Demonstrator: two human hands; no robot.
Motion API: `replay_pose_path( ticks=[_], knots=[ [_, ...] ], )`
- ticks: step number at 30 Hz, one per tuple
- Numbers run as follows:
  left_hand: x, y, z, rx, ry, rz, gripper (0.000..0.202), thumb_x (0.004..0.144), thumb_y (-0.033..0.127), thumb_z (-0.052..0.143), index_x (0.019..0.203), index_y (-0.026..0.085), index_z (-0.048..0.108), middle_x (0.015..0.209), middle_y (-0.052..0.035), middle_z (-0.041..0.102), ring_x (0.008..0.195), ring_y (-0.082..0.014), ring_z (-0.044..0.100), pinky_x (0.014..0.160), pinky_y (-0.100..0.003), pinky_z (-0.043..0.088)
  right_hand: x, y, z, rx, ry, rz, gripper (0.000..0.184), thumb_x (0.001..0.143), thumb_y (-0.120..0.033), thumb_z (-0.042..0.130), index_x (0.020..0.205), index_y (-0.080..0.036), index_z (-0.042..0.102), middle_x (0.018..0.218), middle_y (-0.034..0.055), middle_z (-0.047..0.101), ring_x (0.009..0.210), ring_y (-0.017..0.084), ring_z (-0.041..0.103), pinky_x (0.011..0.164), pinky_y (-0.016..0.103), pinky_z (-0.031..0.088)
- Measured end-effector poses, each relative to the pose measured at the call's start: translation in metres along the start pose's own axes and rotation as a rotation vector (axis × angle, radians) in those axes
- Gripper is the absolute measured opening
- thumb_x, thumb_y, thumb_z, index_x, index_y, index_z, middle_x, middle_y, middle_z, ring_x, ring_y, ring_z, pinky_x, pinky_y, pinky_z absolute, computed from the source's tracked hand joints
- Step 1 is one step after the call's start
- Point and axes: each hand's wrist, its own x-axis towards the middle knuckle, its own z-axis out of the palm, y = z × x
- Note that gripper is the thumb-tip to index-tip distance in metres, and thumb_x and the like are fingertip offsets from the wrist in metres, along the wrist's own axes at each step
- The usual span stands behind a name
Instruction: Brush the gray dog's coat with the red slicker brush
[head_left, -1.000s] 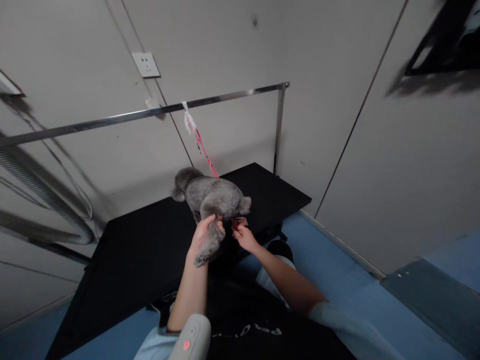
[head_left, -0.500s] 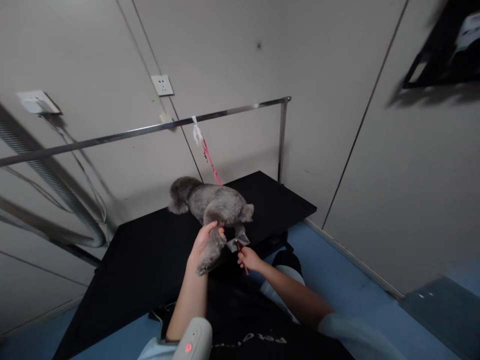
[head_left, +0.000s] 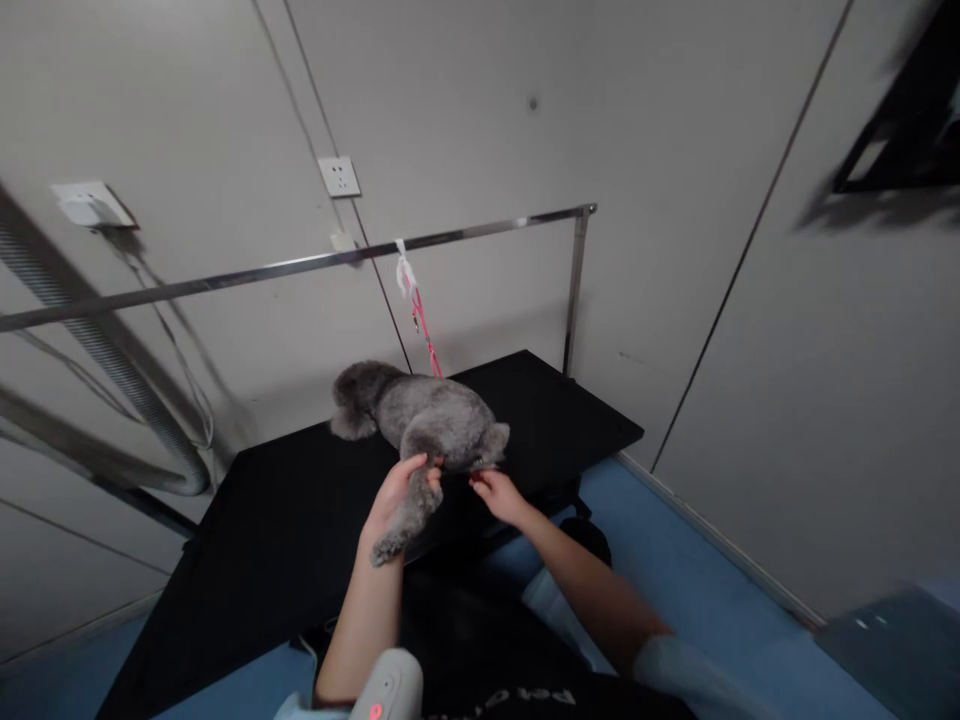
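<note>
A grey curly-coated dog (head_left: 442, 412) is on the black grooming table (head_left: 285, 520), its head toward the left and its rump toward the right. My left hand (head_left: 388, 496) is closed round the dog's leg (head_left: 411, 512), which is stretched out toward me over my wrist. Close under the tail, my right hand (head_left: 501, 495) grips a slicker brush (head_left: 478, 463). Only a bit of its red handle and pinned head shows; my fingers and the dog's fur hide the rest. Whether the pins touch the coat, I cannot tell.
A metal rail (head_left: 300, 267) runs above the table's back, with a pink lead (head_left: 424, 325) hanging from it. On the left, a ribbed grey hose (head_left: 127, 375) and cables run along the wall below a socket (head_left: 94, 205). Blue floor (head_left: 675, 570) lies at right.
My right hand has raised the brush from below the rump to just under the tail, turning its head mostly out of sight. My left hand and the held leg have shifted slightly left.
</note>
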Motion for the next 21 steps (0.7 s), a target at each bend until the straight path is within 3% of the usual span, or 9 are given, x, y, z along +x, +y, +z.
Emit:
replay_pose_path(
  ticks=[3,7,12,16,21],
  knots=[
    [0.000,0.000,0.002,0.026,0.015,0.022,0.012,0.085,0.020,0.049,0.087,0.011,0.057,0.055,0.0018,0.050,0.041,-0.0104,0.054,0.040,-0.019,0.046,0.004,0.007,-0.005,0.039,0.028,0.115,0.009,0.077,-0.022,0.060,0.070,-0.017,0.056,0.073,0.0024,0.066,0.071,0.016,0.063,0.065,0.027,0.050],
    [-0.001,-0.003,0.003,0.017,0.005,0.025,0.012,0.084,0.020,0.050,0.084,0.011,0.058,0.053,0.0031,0.046,0.040,-0.0090,0.051,0.039,-0.019,0.044,-0.009,0.022,0.010,0.107,-0.005,0.298,0.017,0.083,-0.029,0.055,0.071,-0.016,0.053,0.061,0.0045,0.065,0.051,0.016,0.061,0.049,0.027,0.048],
    [-0.002,-0.008,0.004,0.052,0.007,0.084,0.012,0.080,0.020,0.053,0.083,0.010,0.060,0.052,0.0026,0.047,0.041,-0.0098,0.051,0.038,-0.019,0.043,-0.010,0.024,0.030,0.206,0.094,0.350,0.015,0.085,-0.030,0.055,0.078,-0.019,0.049,0.074,0.0034,0.067,0.060,0.013,0.064,0.050,0.020,0.047],
    [0.004,-0.010,0.000,0.072,0.070,0.110,0.013,0.079,0.021,0.055,0.082,0.009,0.061,0.051,0.0013,0.051,0.041,-0.0111,0.053,0.039,-0.021,0.044,-0.022,0.027,0.039,0.289,0.096,0.466,0.020,0.087,-0.036,0.053,0.080,-0.018,0.049,0.072,0.0064,0.068,0.059,0.017,0.066,0.050,0.026,0.050],
    [0.020,-0.011,-0.014,0.069,0.126,0.206,0.012,0.072,0.023,0.065,0.074,0.011,0.063,0.057,-0.0022,0.061,0.049,-0.0138,0.060,0.051,-0.026,0.053,-0.023,0.032,0.042,0.367,0.136,0.489,0.018,0.086,-0.036,0.057,0.089,-0.019,0.052,0.085,0.0053,0.069,0.068,0.014,0.067,0.057,0.023,0.050]
  ],
)
